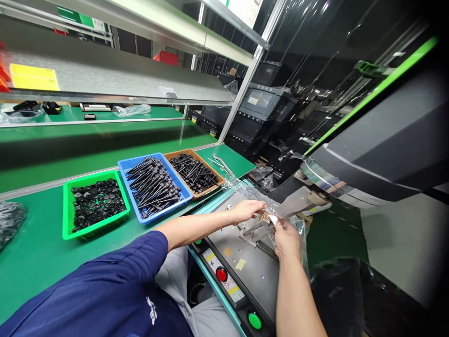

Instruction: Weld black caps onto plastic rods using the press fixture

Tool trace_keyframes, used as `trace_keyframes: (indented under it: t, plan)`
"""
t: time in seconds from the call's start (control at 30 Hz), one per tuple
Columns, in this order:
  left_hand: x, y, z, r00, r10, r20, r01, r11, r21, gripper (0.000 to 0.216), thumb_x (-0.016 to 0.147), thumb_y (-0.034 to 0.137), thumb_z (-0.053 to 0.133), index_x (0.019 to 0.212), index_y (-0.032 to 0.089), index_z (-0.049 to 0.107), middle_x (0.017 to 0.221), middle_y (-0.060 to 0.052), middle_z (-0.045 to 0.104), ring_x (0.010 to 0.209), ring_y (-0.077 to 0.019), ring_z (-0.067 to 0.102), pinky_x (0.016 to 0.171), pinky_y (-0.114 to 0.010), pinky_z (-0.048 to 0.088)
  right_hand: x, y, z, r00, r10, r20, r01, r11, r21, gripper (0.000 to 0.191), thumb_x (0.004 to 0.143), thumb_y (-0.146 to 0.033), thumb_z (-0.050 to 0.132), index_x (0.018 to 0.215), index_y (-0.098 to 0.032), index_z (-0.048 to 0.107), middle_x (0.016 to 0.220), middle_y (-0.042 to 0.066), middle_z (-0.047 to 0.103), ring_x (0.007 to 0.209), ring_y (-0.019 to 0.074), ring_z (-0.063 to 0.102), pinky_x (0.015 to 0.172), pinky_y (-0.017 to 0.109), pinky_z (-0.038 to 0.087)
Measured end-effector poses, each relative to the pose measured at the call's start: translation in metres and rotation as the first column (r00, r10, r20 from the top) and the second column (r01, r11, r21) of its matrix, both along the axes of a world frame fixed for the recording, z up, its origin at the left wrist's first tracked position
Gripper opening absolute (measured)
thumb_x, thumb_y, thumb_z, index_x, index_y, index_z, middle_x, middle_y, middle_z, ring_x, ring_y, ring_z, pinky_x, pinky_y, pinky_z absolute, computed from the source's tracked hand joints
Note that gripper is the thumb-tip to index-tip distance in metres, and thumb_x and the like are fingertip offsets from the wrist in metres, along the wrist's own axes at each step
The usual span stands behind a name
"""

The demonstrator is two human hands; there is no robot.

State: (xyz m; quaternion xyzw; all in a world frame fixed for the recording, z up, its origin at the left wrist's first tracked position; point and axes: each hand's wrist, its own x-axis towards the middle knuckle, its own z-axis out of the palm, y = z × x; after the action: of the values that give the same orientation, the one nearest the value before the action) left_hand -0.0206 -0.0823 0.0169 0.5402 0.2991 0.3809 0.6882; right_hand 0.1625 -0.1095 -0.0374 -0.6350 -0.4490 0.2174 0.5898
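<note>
At the metal fixture (pixel 254 231) of a bench machine, my left hand (pixel 247 211) reaches in from the left, its fingers bent and closed on the edge of a clear plastic bag (pixel 249 190). Opposite it, my right hand (pixel 288 238) pinches the same crinkled plastic between thumb and fingers. The bag spreads behind and to the right of both hands, over the far side of the machine's metal plate (pixel 242 265). What lies inside the bag near my fingertips is too small to make out.
Left on the green bench stand a green tray (pixel 66 220) of black round parts, a blue tray (pixel 143 220) of black long-stemmed parts and a brown tray (pixel 219 180) of black screw-like parts. Red (pixel 221 274) and green (pixel 255 320) buttons line the machine's front. A grey machine head (pixel 379 150) overhangs the right.
</note>
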Motion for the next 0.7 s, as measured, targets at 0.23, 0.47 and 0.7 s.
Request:
trace_keyframes:
  t: [0.23,0.47,0.7]
  plan:
    - [-0.005,-0.006,-0.008,0.999,-0.003,-0.035,0.005,0.998,0.059,0.040,0.096,0.036,0.045,0.127,0.018,0.063,0.138,-0.011,0.057,0.120,-0.0240,0.056,0.101,-0.043,0.046,-0.013,-0.007,-0.006,0.995,-0.098,-0.036,0.099,0.995,0.026,0.063,0.065,-0.061,0.067,0.108,-0.015,0.063,0.101,0.011,0.068,0.093,0.0248,0.064,0.083,0.037,0.050]
    - [-0.012,-0.018,-0.036,0.987,0.048,-0.156,-0.009,0.970,0.244,0.045,0.094,0.042,0.048,0.132,0.021,0.061,0.139,-0.007,0.058,0.121,-0.0236,0.056,0.107,-0.041,0.043,-0.014,-0.049,-0.034,0.980,-0.196,0.032,0.195,0.980,0.027,0.073,0.073,-0.057,0.062,0.132,-0.015,0.054,0.128,0.016,0.057,0.118,0.0293,0.054,0.095,0.040,0.046]
    - [-0.017,-0.020,-0.055,0.989,0.103,-0.101,-0.074,0.963,0.261,0.044,0.094,0.037,0.046,0.132,0.020,0.061,0.141,-0.008,0.057,0.122,-0.0210,0.057,0.109,-0.038,0.043,-0.019,-0.091,-0.061,0.974,-0.169,0.152,0.179,0.983,-0.052,0.063,0.072,-0.057,0.061,0.116,-0.011,0.065,0.129,0.019,0.056,0.122,0.0320,0.051,0.098,0.043,0.045]
